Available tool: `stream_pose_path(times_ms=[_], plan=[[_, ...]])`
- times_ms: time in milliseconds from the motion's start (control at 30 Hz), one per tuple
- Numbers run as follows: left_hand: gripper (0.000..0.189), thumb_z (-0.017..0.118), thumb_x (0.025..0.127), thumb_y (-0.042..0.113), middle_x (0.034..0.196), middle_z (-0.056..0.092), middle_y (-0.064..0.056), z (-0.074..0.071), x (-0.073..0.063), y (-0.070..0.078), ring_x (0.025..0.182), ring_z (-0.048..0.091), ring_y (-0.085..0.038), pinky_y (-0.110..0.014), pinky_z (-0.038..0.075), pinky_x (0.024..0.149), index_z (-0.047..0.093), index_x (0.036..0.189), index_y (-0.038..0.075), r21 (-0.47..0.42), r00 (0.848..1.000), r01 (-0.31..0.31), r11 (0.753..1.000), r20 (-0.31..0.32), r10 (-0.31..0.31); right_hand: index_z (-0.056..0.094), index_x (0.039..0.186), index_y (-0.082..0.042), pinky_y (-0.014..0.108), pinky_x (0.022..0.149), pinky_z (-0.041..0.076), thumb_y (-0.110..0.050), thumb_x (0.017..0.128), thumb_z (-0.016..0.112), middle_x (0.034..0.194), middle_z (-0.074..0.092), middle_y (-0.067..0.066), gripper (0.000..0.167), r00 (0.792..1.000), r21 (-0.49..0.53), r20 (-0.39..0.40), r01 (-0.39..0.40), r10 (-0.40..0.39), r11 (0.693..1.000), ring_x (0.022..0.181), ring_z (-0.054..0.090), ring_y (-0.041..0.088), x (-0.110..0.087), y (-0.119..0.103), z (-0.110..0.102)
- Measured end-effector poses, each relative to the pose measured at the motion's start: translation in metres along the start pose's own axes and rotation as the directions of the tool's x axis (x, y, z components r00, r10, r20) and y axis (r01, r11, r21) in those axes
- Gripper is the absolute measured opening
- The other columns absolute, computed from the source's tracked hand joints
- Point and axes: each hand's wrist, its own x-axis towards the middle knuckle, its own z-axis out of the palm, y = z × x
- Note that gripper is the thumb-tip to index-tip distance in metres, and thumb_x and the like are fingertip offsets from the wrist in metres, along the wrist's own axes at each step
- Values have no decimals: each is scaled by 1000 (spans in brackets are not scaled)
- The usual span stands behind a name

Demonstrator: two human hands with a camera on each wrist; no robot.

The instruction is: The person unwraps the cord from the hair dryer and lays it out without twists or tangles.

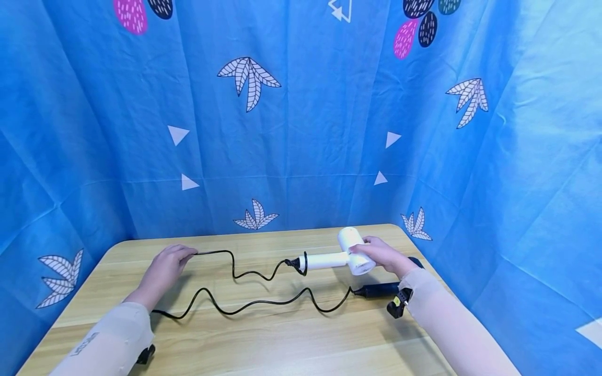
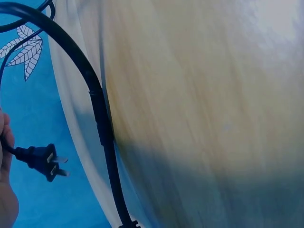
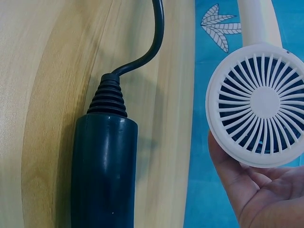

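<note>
A white hair dryer (image 1: 324, 260) is held by its barrel in my right hand (image 1: 383, 255), its handle pointing left. In the right wrist view its round intake grille (image 3: 264, 102) faces the camera, with the fingers and thumb behind and below it. At the left side of the table, my left hand (image 1: 164, 269) pinches the dryer's black cord (image 1: 254, 271) close to its end. A two-pin plug (image 2: 40, 159) sticks out from that hand in the left wrist view. One turn of cord loops round the bottom of the white handle.
Below the right forearm lies a corded appliance with a black handle (image 1: 378, 290); the sleeve partly hides it. Its wavy cord (image 1: 244, 308) runs left across the wooden table (image 1: 282, 344) to beneath the left forearm. Blue patterned curtains (image 1: 301, 130) surround the table's back and sides.
</note>
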Motion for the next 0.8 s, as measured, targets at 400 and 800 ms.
stream_pose_path(times_ms=[400,800], plan=[[22,69,89,-7,105,71,-17,-1,0,1,100,66,-40,-55,54,88,73,109,0,-22,991,66,998,117,-63,40,139,10,34,73,59,-32,93,66,107,65,17,68,1000,14,11,-3,3,1000,86,67,21,1,2,-3],[19,70,88,-4,109,69,-23,9,-4,-5,104,64,-45,-58,52,90,73,107,-2,-1,955,178,984,242,-173,39,140,10,34,73,59,-32,93,66,108,64,17,68,1000,14,10,-3,3,1000,86,67,22,0,3,-4]])
